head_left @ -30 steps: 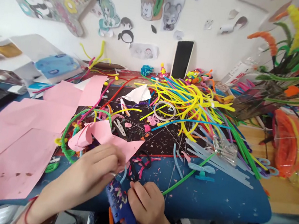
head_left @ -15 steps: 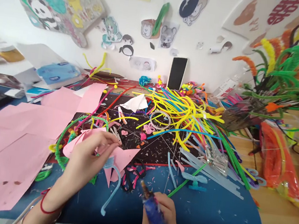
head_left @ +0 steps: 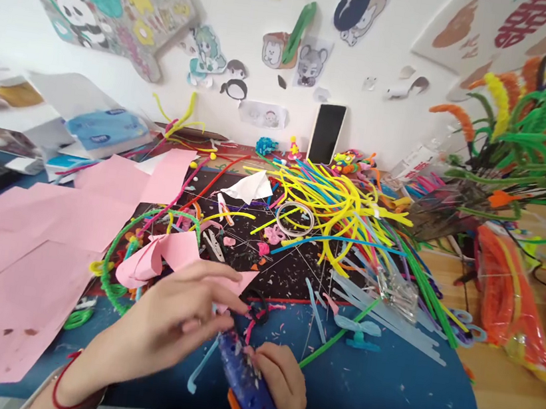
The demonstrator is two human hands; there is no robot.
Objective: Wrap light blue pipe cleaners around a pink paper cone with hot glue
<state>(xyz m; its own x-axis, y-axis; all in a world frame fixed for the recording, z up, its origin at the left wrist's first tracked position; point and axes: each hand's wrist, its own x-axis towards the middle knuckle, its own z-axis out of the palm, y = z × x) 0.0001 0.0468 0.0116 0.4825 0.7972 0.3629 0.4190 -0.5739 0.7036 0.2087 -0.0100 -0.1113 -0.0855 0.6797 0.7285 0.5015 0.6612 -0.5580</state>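
Observation:
My right hand [head_left: 282, 383] is wrapped round a blue hot glue gun [head_left: 245, 375] with an orange trigger, its nozzle end pointing up and left. At that end hover the fingertips of my left hand [head_left: 177, 319], fingers stretched and parted; whether they touch the nozzle is hidden. Beneath my left hand lies a cut pink paper piece [head_left: 244, 282], partly covered. A light-blue fuzzy strip [head_left: 201, 368] sticks out below the hand. Curled pink paper [head_left: 141, 266] rests just beyond my left hand.
Pink sheets [head_left: 32, 273] spread over the left side. Yellow pipe cleaners [head_left: 348, 201] pile up behind a tape roll [head_left: 295, 219]. A phone [head_left: 326, 134] leans on the wall. A light-blue bow [head_left: 357, 326] lies at right, near a bag of orange pipe cleaners [head_left: 510, 296].
My left hand has moved right and down from the pink paper to the glue gun's nozzle, its pinch loosened. The glue gun has shifted left and up in my right hand.

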